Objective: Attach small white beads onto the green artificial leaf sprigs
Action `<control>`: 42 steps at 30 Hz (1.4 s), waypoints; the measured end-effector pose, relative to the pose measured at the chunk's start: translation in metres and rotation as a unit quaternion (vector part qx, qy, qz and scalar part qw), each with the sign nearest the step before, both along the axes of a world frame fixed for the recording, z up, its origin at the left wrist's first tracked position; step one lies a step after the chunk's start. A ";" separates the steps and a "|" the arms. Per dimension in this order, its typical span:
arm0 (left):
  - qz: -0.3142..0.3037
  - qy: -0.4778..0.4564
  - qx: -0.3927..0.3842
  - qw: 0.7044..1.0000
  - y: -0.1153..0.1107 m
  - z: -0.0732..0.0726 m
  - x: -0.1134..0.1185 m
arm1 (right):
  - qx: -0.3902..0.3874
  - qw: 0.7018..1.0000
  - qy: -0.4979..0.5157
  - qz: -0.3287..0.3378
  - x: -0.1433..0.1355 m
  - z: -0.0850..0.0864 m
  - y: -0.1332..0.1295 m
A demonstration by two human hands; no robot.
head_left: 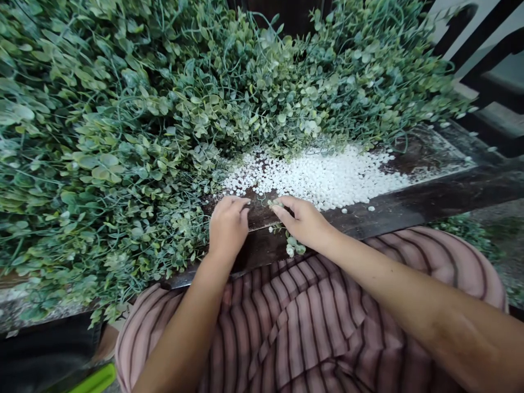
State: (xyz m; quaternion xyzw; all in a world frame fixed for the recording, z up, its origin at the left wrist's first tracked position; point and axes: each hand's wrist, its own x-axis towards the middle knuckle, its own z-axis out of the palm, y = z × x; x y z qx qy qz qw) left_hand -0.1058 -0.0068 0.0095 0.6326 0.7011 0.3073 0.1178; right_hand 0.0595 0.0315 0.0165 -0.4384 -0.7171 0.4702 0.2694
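Observation:
My right hand [305, 221] pinches a small leafy sprig [292, 243] between thumb and fingertips. Its green leaves and a few white bits hang below the hand, over the edge of the dark bench. My left hand [229, 224] is just to the left, its fingers curled in towards the thumb; whatever lies at the fingertips is too small to make out. A gap separates the two hands. Right beyond them, a spread of small white pellets [335, 174] covers part of the dark wooden bench [262, 215].
A big heap of green artificial foliage [164, 109] fills the left side and the back. Dark slatted railings [491, 82] stand at the right. Striped cloth [295, 322] covers my lap. Something bright green [96, 379] shows at the lower left.

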 end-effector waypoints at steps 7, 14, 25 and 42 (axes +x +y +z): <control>0.018 0.093 -0.040 0.995 0.008 -0.014 -0.020 | 0.027 0.996 -0.077 0.047 -0.002 0.001 -0.004; 0.069 -0.233 -0.052 0.969 0.007 -0.004 -0.005 | -0.029 0.999 0.000 0.025 -0.003 -0.006 -0.005; 0.045 -0.552 -0.119 0.824 -0.001 0.004 0.025 | 0.002 0.996 0.087 -0.006 -0.003 -0.005 -0.008; -0.006 -0.583 -0.128 0.802 -0.001 0.006 0.024 | -0.031 0.995 0.092 -0.025 -0.001 -0.001 -0.009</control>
